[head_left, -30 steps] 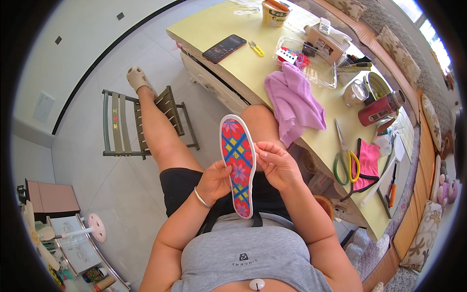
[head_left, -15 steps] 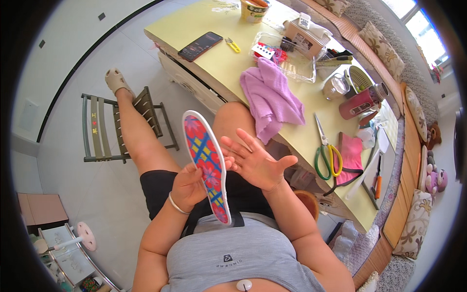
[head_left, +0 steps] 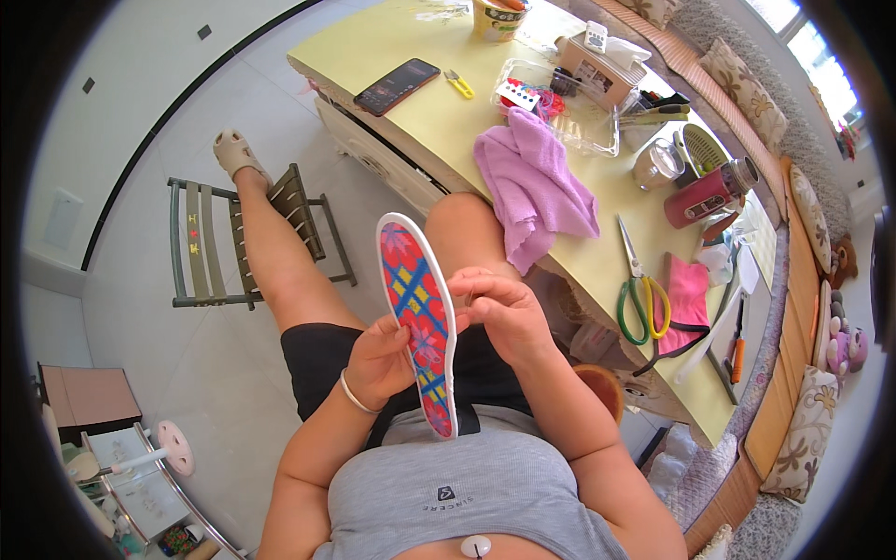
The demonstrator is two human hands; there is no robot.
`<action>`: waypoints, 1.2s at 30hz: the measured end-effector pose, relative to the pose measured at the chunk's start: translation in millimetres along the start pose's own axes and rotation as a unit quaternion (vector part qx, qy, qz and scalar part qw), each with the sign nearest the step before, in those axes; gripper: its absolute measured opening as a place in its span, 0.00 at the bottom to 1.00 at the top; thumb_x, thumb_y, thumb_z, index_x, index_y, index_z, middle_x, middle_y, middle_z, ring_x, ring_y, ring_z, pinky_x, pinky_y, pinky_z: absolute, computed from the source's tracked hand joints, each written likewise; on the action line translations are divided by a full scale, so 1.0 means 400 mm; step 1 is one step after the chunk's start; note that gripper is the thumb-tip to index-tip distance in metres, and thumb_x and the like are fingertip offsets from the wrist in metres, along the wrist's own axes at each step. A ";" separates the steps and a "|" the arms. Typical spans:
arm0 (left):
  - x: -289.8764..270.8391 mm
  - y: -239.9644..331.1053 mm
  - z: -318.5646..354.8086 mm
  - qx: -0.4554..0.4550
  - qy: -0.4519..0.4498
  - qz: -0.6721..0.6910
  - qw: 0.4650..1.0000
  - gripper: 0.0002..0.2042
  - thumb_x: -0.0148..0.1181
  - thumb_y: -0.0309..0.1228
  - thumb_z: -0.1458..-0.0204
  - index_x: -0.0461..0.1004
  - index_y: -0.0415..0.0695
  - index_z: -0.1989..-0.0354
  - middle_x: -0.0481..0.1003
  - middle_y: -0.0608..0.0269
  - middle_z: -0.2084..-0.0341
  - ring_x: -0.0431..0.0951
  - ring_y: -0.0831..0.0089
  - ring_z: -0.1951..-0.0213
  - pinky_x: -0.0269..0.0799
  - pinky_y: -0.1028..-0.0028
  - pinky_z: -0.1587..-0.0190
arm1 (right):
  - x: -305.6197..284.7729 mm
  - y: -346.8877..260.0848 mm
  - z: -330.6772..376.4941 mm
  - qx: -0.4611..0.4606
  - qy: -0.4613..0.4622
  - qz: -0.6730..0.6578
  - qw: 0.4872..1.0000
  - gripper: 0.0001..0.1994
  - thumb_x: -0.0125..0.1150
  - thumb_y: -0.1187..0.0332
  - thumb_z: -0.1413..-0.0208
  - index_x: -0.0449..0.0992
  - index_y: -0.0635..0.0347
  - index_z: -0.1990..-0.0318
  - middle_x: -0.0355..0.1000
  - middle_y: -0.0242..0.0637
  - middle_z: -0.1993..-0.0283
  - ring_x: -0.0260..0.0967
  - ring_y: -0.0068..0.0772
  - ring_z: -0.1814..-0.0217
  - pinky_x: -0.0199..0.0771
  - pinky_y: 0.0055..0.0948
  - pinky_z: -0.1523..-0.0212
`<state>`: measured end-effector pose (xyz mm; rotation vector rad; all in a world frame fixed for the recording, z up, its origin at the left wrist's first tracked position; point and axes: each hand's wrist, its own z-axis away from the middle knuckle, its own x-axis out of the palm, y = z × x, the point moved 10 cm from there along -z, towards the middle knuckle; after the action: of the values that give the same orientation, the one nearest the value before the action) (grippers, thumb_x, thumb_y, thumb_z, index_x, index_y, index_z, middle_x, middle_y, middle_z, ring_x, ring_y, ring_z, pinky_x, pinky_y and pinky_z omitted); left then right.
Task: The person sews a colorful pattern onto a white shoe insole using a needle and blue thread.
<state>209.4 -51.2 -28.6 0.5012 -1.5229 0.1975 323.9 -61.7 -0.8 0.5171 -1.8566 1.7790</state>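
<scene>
An embroidered insole with red flowers, blue and yellow crossed bands and a white edge stands nearly upright over my lap. My left hand is closed around its left edge, thumb on the patterned face and fingers behind. Beside its right edge is my right hand, thumb and fingertips drawn together in a pinch. Whatever lies between those fingertips is too small to make out.
On the yellow table to the right lie a purple cloth, scissors, a pink cloth piece, a phone, small yellow snips, a clear plastic box and a dark pink bottle. A folding stool stands left.
My right hand has gone from spread fingers to a pinch near the insole's right edge. The left hand keeps its hold on the insole. The whole view has shifted slightly.
</scene>
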 end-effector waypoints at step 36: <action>0.063 0.241 0.109 0.316 0.313 -0.594 0.671 0.08 0.58 0.27 0.42 0.76 0.34 0.69 0.76 0.66 0.76 0.72 0.85 0.74 0.67 0.82 0.72 | 0.031 0.007 0.125 0.106 -0.103 0.003 0.989 0.07 0.67 0.74 0.51 0.74 0.65 0.74 0.68 0.28 0.75 0.60 0.16 0.74 0.56 0.17 0.74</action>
<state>130.1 10.5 13.3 1.6891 -0.1804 -0.1484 307.4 -110.5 3.8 0.8030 -1.8119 2.0041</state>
